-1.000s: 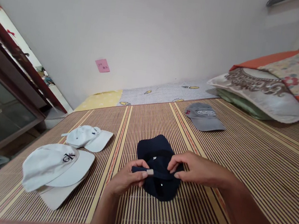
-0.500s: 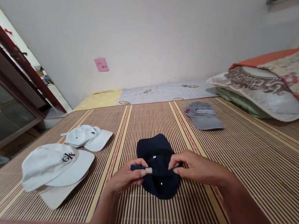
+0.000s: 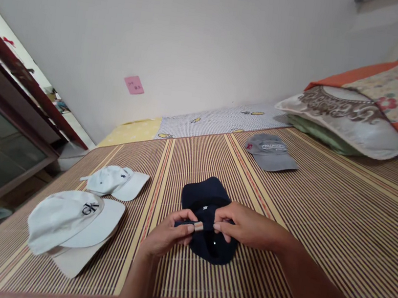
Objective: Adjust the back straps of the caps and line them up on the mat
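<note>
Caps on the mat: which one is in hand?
The navy cap, its strap held by the left hand and right hand. Neither touches the gray cap, the white CK cap, the beige cap under it, or the other white cap.

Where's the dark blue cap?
The dark blue cap is on the striped mat, below and slightly right of center in the head view, with the left hand and right hand at its strap.

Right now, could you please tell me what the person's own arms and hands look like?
The left hand and the right hand are both bare, without gloves. No sleeve, watch or bracelet shows on the left forearm or right forearm. No ring shows on the visible fingers; some are hidden.
</note>
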`<state>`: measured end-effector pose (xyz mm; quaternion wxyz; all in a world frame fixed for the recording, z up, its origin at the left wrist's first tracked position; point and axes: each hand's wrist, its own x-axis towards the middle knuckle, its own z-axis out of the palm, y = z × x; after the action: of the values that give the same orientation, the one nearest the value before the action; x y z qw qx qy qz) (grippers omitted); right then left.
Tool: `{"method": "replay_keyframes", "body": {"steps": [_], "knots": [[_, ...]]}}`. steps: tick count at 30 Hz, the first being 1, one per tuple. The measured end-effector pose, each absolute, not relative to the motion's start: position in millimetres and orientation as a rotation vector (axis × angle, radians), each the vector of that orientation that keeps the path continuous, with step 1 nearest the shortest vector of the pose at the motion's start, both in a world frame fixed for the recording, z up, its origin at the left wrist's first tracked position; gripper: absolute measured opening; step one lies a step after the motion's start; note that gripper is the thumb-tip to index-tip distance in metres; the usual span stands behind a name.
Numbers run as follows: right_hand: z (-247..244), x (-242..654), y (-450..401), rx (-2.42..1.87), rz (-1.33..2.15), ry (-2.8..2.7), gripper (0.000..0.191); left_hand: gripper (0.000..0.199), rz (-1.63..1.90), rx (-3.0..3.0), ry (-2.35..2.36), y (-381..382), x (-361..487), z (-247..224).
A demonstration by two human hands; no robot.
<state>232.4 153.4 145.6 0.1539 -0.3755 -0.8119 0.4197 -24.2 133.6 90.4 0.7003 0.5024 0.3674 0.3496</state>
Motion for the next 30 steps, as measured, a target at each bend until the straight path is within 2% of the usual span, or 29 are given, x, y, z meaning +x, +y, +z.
{"method": "replay_keyframes", "body": {"steps": [5,12,30], "knots": [[143.3,232.8,155.4,-1.041,1.267,-2.289,0.027,0.045,0.854,1.192,0.869,132.6,-21.9,94.8],[141.1,234.0,157.2,-0.991,1.292,-2.276,0.031,0.036,0.903,1.255,0.926,133.6,-18.9,92.3],[139.9,234.4,158.0,-0.994,1.325,-2.245,0.030,0.037,0.840,1.120,0.884,136.1,-21.2,84.2]]}}
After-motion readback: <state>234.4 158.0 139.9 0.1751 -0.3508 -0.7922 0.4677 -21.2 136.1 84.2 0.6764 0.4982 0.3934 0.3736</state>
